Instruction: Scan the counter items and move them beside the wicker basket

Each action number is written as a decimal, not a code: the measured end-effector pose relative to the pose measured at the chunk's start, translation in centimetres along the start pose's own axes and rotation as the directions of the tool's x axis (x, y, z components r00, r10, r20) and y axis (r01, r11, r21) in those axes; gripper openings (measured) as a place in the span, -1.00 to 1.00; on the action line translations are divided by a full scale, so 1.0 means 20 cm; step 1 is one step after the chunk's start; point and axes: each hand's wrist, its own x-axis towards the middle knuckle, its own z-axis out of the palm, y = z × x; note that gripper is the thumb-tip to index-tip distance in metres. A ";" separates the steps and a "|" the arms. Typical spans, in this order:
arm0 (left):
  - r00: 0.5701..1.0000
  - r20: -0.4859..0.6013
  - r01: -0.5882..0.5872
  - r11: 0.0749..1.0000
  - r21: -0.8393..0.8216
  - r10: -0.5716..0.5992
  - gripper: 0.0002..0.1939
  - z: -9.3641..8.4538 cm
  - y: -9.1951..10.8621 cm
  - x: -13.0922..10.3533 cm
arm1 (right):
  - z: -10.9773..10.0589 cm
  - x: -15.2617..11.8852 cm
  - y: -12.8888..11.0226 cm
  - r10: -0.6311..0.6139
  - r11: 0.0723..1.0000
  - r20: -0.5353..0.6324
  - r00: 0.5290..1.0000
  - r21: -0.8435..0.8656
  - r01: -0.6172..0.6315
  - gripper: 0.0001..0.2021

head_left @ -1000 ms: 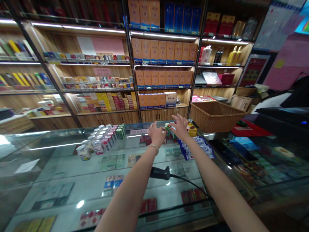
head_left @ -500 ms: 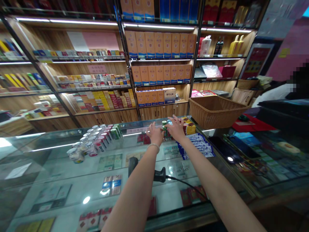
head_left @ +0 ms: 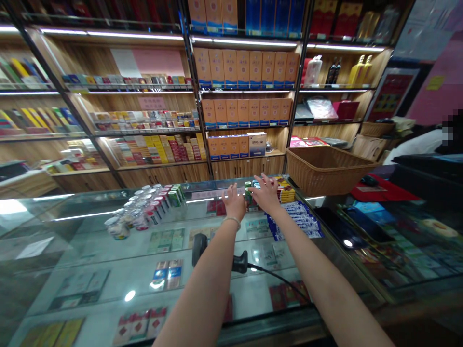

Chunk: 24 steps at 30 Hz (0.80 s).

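Shop interior: you're behind a glass counter [head_left: 126, 260], facing a wall of lit shelving [head_left: 90, 60].
Shelving spans your 10 to 1 o'clock, wood-grain panels between dark uprights [head_left: 198, 108]; white light strips [head_left: 244, 42] run under the boards. Your 12: rows of orange boxes [head_left: 242, 112] stocked above low wooden cupboard doors [head_left: 249, 167]. Your 11: white and pink sheets [head_left: 159, 62] on the back panel, small pink sign [head_left: 152, 103] one bay lower. Your 1 to 2: framed red panel [head_left: 392, 99], then pink wall [head_left: 415, 113] with a yellow note [head_left: 435, 83]. Counter glass throws bright reflections back at you.
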 end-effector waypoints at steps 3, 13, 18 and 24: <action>1.000 0.005 0.006 1.000 0.003 -0.006 -0.75 0.01 0.01 0.02 | 0.00 0.00 -0.01 -0.005 1.000 -0.013 1.000 -0.013 0.005 -0.77; 0.999 0.017 0.044 0.999 0.016 -0.044 -0.69 0.04 0.04 0.07 | 0.02 -0.01 -0.02 0.029 0.999 0.010 1.000 -0.041 -0.029 -0.71; 0.998 0.003 0.067 0.998 0.020 -0.067 -0.69 0.05 0.04 0.08 | 0.03 0.00 -0.02 0.034 0.998 0.042 0.999 -0.061 -0.031 -0.66; 0.996 -0.002 0.088 0.996 0.023 -0.088 -0.69 0.07 0.04 0.08 | 0.05 0.00 0.00 0.054 0.996 0.072 0.996 -0.069 -0.049 -0.62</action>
